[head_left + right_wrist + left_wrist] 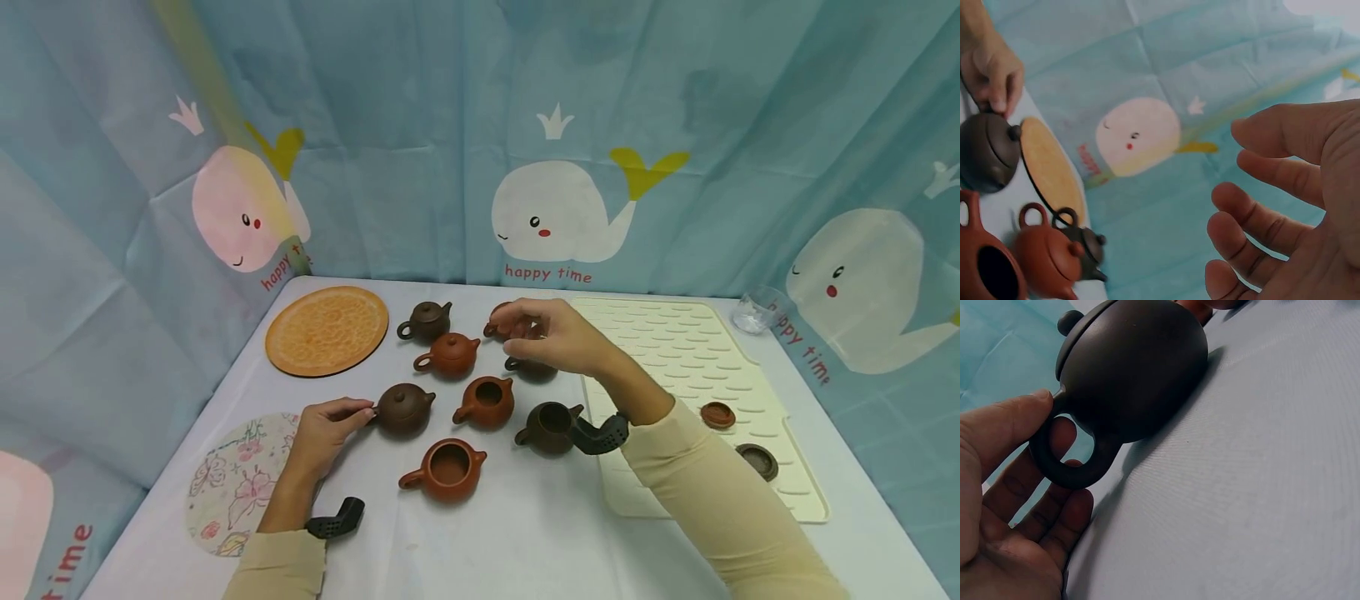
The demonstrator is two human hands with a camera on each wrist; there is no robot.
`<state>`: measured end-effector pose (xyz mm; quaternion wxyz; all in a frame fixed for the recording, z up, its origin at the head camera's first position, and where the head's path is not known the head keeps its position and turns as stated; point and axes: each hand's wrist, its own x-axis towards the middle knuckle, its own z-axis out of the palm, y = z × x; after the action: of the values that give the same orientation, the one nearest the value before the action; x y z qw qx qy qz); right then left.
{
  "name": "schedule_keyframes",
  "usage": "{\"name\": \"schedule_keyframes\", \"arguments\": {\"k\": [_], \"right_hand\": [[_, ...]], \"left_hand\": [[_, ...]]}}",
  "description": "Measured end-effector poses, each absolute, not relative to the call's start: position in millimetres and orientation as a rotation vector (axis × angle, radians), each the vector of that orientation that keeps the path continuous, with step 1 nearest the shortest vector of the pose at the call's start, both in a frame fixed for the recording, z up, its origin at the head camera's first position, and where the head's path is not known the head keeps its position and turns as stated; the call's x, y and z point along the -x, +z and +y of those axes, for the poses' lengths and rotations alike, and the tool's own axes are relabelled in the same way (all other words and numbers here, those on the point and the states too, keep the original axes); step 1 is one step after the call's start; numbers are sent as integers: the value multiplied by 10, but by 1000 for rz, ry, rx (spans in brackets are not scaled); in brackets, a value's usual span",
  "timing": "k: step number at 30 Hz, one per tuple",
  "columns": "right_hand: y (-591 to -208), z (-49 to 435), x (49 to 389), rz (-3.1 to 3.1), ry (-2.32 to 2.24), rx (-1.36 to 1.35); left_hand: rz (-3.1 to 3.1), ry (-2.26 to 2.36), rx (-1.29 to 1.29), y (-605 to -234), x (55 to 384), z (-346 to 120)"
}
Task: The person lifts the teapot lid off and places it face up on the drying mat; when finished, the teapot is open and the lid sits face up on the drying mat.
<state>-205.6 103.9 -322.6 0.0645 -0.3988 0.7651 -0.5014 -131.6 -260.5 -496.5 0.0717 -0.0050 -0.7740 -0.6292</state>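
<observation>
The left hand (322, 432) pinches the loop handle (1072, 479) of a lidded dark-brown teapot (405, 412), its body just beyond the pinch, probably because the handle faces that way; the right hand (561, 337) hovers half-spread, holding nothing.

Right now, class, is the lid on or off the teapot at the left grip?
On: the lid, with its knob, covers the dark teapot; no opening shows.

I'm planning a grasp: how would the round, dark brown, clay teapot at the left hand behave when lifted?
The teapot is probably stiff and brittle: it looks like hard clay. Its knobbed lid looks separate, so may slide off if tilted. It may tip sideways, as its looped handle sits at one side.
</observation>
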Motion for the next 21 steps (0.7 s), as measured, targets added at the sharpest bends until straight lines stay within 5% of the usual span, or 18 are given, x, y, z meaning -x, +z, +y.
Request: {"name": "schedule_keyframes", "arguments": {"k": [21], "right_hand": [[-3782, 138, 2217, 2151, -1352, 1176]], "left_hand": [[-2361, -1846, -23, -4987, 1333, -2598]]}}
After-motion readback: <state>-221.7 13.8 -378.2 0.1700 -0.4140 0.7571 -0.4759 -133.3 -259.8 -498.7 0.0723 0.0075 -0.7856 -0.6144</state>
